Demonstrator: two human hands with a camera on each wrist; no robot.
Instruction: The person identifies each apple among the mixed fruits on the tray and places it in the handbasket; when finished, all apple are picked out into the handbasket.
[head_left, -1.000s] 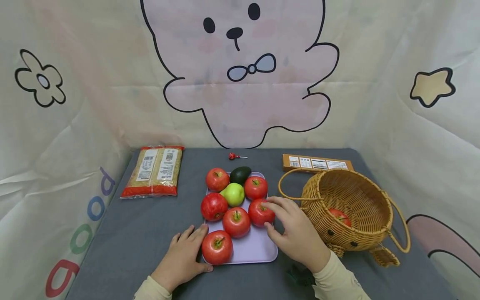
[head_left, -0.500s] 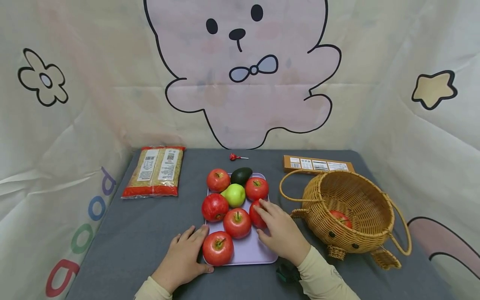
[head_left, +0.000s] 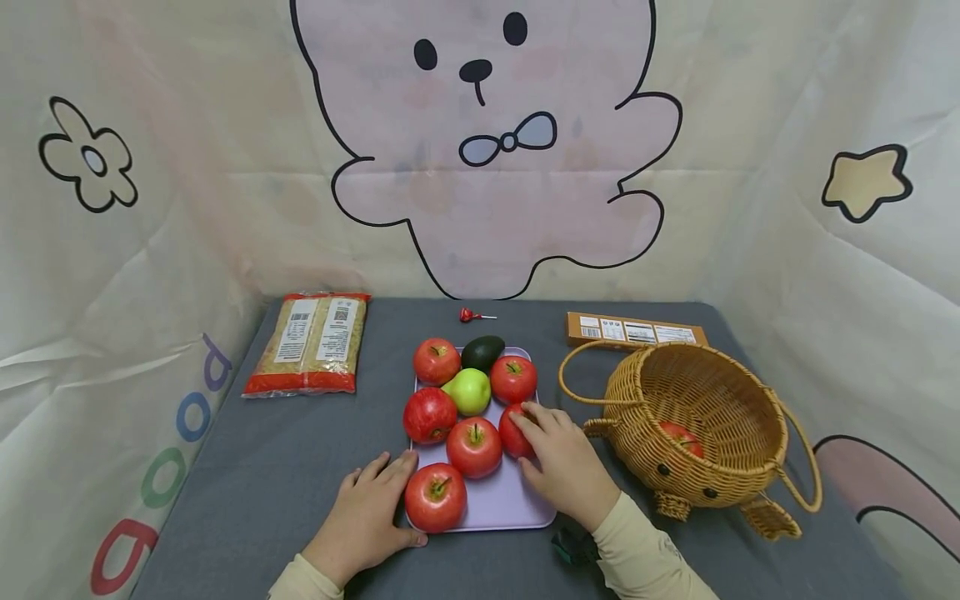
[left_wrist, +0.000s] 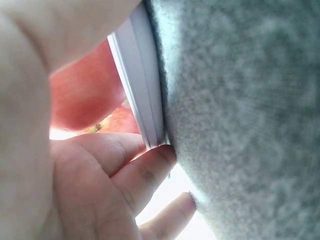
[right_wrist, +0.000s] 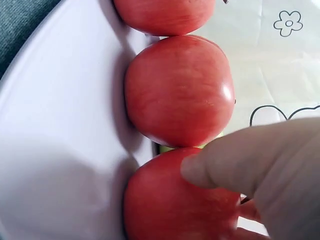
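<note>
My right hand (head_left: 564,463) grips a red apple (head_left: 514,433) at the right side of a lilac tray (head_left: 517,504). In the right wrist view the thumb (right_wrist: 215,162) presses on this apple's side and the fingers reach round its far side, partly hidden. My left hand (head_left: 367,510) rests at the tray's near left corner, fingers fairly straight. Its fingertips touch the tray's outer wall (left_wrist: 142,80) in the left wrist view. Beside it sits a front red apple (head_left: 436,497). Several more red apples, a green pear (head_left: 468,390) and a dark avocado (head_left: 482,352) fill the tray's back.
At the right stands a wicker basket (head_left: 626,442) with a red apple (head_left: 682,437) inside. Behind it lies a long cardboard box (head_left: 637,329). A bag of grain (head_left: 309,343) lies at the back left, a red lollipop (head_left: 467,314) at the back edge.
My right hand has moved slightly left and closed in on the apple at the tray's right side, covering more of it. The left hand stays in place.
</note>
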